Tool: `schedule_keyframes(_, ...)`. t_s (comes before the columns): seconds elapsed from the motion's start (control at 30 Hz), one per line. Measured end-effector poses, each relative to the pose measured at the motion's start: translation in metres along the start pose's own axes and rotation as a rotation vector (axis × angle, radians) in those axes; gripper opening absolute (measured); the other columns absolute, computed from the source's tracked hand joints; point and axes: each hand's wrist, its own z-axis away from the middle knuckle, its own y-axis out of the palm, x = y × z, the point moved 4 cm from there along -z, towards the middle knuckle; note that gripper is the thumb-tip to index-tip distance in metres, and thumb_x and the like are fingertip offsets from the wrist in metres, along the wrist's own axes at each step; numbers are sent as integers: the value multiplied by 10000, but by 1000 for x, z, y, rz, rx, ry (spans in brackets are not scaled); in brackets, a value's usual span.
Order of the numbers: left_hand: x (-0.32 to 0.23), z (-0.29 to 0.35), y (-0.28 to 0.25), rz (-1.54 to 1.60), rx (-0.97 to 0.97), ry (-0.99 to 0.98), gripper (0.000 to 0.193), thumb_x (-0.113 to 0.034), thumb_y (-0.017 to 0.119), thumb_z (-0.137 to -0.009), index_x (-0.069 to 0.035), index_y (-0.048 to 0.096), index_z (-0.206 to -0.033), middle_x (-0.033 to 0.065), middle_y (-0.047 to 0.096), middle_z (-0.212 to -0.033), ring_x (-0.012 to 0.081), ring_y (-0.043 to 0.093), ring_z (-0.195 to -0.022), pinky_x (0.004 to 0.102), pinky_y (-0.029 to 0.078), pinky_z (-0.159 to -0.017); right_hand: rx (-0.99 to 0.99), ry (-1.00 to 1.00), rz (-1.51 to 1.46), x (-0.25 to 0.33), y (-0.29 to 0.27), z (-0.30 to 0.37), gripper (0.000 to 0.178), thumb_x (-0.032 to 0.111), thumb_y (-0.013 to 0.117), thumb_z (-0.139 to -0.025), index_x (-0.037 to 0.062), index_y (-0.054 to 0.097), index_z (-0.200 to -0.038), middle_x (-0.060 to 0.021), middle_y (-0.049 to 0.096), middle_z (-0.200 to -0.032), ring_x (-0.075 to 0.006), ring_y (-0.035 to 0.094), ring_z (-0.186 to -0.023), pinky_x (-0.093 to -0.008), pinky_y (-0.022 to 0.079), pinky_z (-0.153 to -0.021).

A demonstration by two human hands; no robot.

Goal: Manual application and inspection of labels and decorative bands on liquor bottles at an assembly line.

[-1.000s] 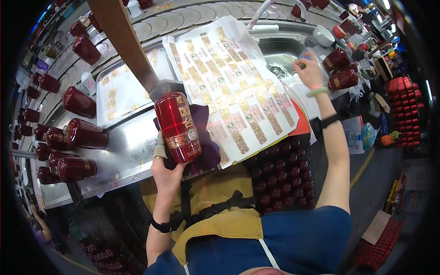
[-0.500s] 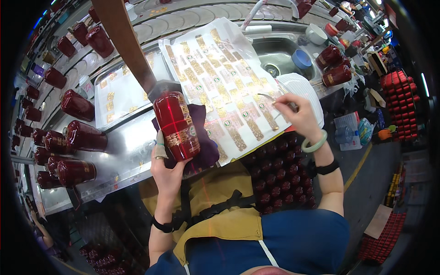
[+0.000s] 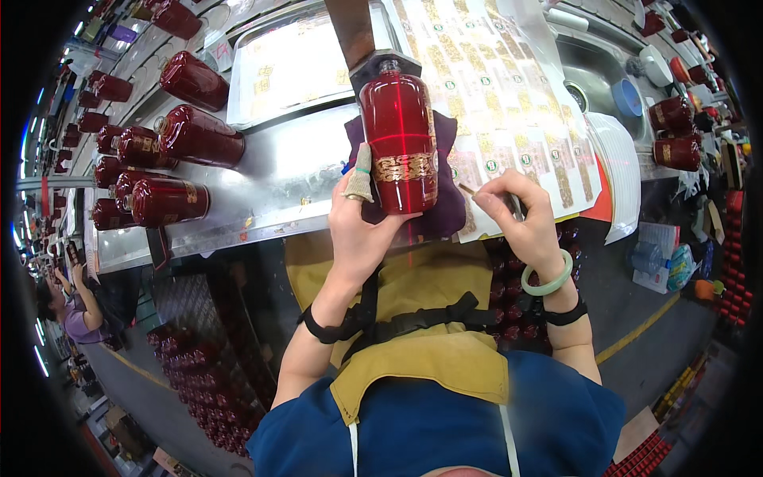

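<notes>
A glossy red glass bottle (image 3: pixel 397 119) with a gold patterned band lies on a purple cloth (image 3: pixel 449 147), its neck toward a dark block (image 3: pixel 373 63) on a post. Red laser lines cross the bottle. My left hand (image 3: pixel 358 226) is closed around its base, with a fabric cover (image 3: pixel 362 175) on one finger. My right hand (image 3: pixel 520 215) pinches thin metal tweezers (image 3: pixel 467 191), just right of the cloth and apart from the bottle. Whether the tweezer tip holds anything is too small to tell. Beneath it spreads a white sheet (image 3: pixel 493 103) bearing rows of gold decals.
Several red bottles (image 3: pixel 203 135) lie on the metal bench (image 3: pixel 274 183) at left. Behind them is a tray (image 3: pixel 274 63) with a white sheet and gold decals. A sink (image 3: pixel 592 67) with a blue bowl (image 3: pixel 626 97) and stacked white sheets (image 3: pixel 616 171) are at right.
My right hand with the tweezers has come left and nearer, closer to the bottle. The bottle has turned, so its gold band now faces up. My head view has shifted.
</notes>
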Motion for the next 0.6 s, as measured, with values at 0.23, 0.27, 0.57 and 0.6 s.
schedule_keyframes(0.23, 4, 5, -2, 94, 37, -63, 1002, -90, 891, -722, 15, 356, -1562, 196, 592, -1388, 278, 593, -1251, 383, 463, -1066, 123, -101, -84, 44, 36, -1, 68, 66, 767, -875, 16, 735, -907, -70, 620, -780, -181, 561, -686, -306, 439, -645)
schedule_keyframes(0.27, 4, 7, -2, 122, 59, -73, 1021, -86, 869, -728, -27, 324, -1589, 196, 580, -1366, 325, 567, -1258, 409, 447, -1070, 152, -133, -101, 51, 40, -1, 67, 65, 768, -873, 17, 736, -907, -74, 619, -779, -189, 566, -689, -309, 445, -646)
schedule_keyframes(0.57, 10, 23, -1, 684, 111, -227, 612, -55, 458, -1024, 75, 250, -1584, 191, 324, -1632, 244, 299, -1515, 375, 197, -1244, 138, -73, -22, 28, 54, -5, 82, 76, 759, -871, 9, 726, -905, -105, 643, -784, -240, 602, -699, -349, 467, -653)
schedule_keyframes(0.6, 13, 22, 4, 631, 86, -104, 617, -68, 472, -1029, 69, 246, -1587, 189, 319, -1634, 255, 303, -1512, 379, 207, -1242, 128, -80, 6, 28, 55, -4, 80, 76, 759, -873, 10, 724, -902, -101, 640, -779, -235, 595, -688, -348, 462, -646)
